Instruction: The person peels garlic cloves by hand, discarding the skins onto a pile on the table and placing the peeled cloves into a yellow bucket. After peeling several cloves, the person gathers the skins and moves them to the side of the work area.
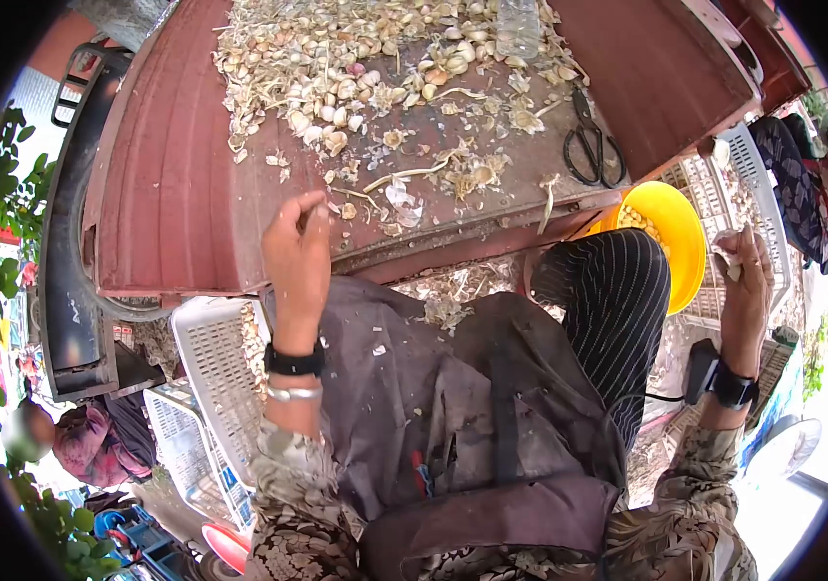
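Note:
My left hand (300, 261) is just over the near edge of the reddish metal table (167, 165). Its thumb and fingers are pinched together; anything between them is too small to make out. Out to the right, past the yellow bucket (687, 266), my right hand (749, 281) is raised with its fingers closed on a small pale garlic piece (733, 269). A heap of garlic cloves (337, 116) and dry skins covers the middle of the table. Black-handled scissors (592, 155) rest at the table's right side. Peeled cloves (635, 219) sit inside the bucket.
White plastic crates (211, 358) stand to my left, and another crate (767, 194) is beyond the bucket. A dark apron (462, 407) covers my lap, with garlic scraps (448, 312) on it. Another person (94, 441) is at the far left.

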The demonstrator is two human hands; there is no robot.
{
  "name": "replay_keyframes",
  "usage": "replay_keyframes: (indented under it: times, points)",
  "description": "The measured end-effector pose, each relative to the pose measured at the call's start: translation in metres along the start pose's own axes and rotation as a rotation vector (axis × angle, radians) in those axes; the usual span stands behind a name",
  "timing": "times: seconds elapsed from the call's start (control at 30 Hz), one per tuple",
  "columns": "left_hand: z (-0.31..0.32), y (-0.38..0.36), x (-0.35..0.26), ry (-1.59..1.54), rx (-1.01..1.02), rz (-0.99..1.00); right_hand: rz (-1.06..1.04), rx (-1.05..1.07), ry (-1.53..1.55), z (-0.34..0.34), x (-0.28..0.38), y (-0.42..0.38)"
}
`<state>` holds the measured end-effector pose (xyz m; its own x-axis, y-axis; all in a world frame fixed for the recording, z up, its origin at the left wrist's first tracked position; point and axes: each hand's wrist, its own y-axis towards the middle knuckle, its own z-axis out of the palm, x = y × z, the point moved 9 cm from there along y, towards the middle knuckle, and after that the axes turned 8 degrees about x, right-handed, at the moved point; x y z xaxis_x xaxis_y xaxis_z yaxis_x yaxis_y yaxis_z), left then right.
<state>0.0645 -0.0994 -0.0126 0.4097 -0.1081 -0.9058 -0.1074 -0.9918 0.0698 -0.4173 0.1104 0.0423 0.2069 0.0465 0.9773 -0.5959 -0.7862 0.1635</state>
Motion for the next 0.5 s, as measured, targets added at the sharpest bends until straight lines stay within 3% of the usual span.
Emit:
replay_keyframes:
  times: [0.07, 0.1, 0.17, 0.2, 0.23, 0.27, 0.33, 0.37, 0.4, 0.43, 0.47, 0.5]
  points:
    - [0.000, 0.043, -0.007, 0.420, -0.058, 0.259, -0.030, -0.072, -0.260, -0.054, -0.048, 0.028]
    - [0.004, 0.065, 0.000, 0.414, -0.060, 0.257, -0.118, -0.068, -0.521, -0.067, -0.051, 0.035]
    - [0.015, 0.092, -0.009, 0.618, -0.151, 0.471, -0.041, -0.124, -0.327, -0.063, -0.050, 0.030]
    - [0.020, 0.106, -0.003, 0.616, -0.146, 0.464, 0.023, -0.157, -0.155, -0.055, -0.049, 0.024]
    - [0.029, 0.120, 0.005, 0.664, -0.081, 0.416, 0.125, -0.040, 0.043, -0.040, -0.048, 0.024]
    - [0.037, 0.128, 0.013, 0.713, -0.013, 0.368, 0.132, -0.038, 0.039, -0.024, -0.032, 0.024]
    - [0.043, 0.129, 0.016, 0.729, 0.045, 0.364, 0.089, 0.416, 0.026, 0.068, 0.011, 0.003]
    - [0.042, 0.129, 0.020, 0.702, 0.093, 0.360, 0.165, 0.565, 0.091, 0.116, 0.022, -0.016]
    - [0.044, 0.130, 0.025, 0.667, 0.147, 0.369, 0.353, 0.722, -0.168, 0.161, 0.031, -0.036]
    - [0.045, 0.126, 0.022, 0.684, 0.152, 0.499, -0.208, 1.058, -0.169, 0.201, 0.043, -0.051]
    - [0.044, 0.121, 0.020, 0.660, 0.206, 0.438, -0.156, 1.131, -0.229, 0.223, 0.029, -0.068]
    - [0.037, 0.120, 0.035, 0.476, 0.235, 0.128, -0.259, 1.133, -0.337, 0.238, 0.013, -0.077]
